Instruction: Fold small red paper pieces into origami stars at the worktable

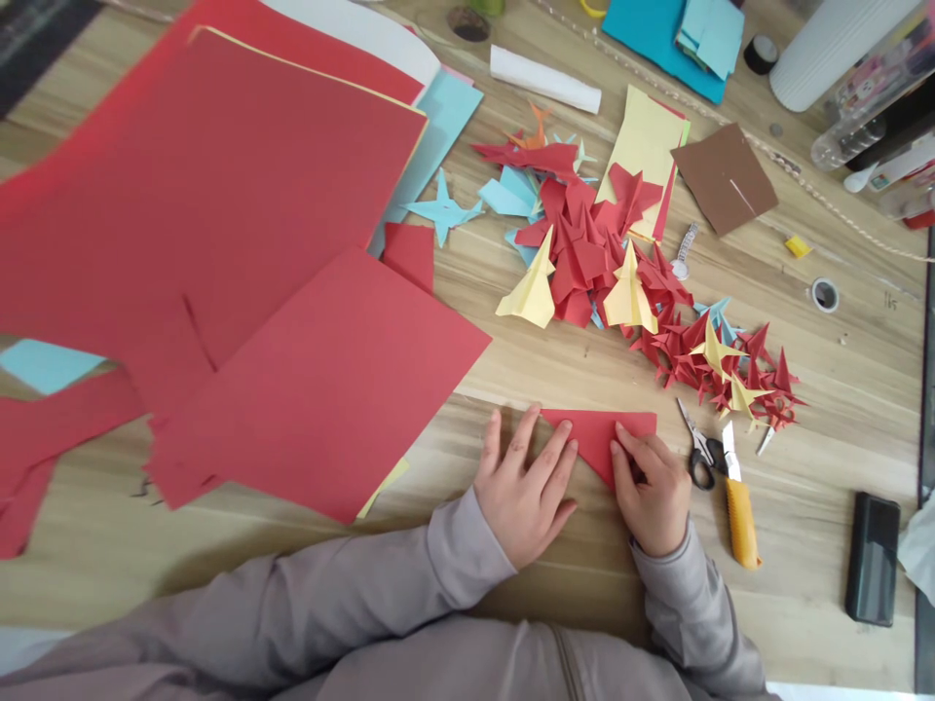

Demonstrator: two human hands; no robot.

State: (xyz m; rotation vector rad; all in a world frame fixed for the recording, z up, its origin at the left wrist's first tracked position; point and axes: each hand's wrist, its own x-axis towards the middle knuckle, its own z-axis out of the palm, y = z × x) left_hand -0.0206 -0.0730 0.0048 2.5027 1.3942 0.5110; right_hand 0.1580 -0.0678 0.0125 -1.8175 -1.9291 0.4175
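A small folded piece of red paper [597, 430] lies on the table in front of me, with a straight upper edge and a point toward me. My left hand [527, 492] is spread flat, its fingertips resting at the paper's left end. At the right side, my right hand [653, 487] has its fingers curled with thumb and index finger pressed on the paper; part of it is hidden beneath them. To the right of that hand lie black-handled scissors [702, 460] and a yellow utility knife [741, 521] with its blade out.
Large red sheets [292, 146] cover the left of the table. Beyond my hands is a pile of folded red paper shapes [577, 248], with some yellow and blue ones. A brown paper square [725, 180], a tape roll [825, 294] and a black phone [873, 558] lie to the right.
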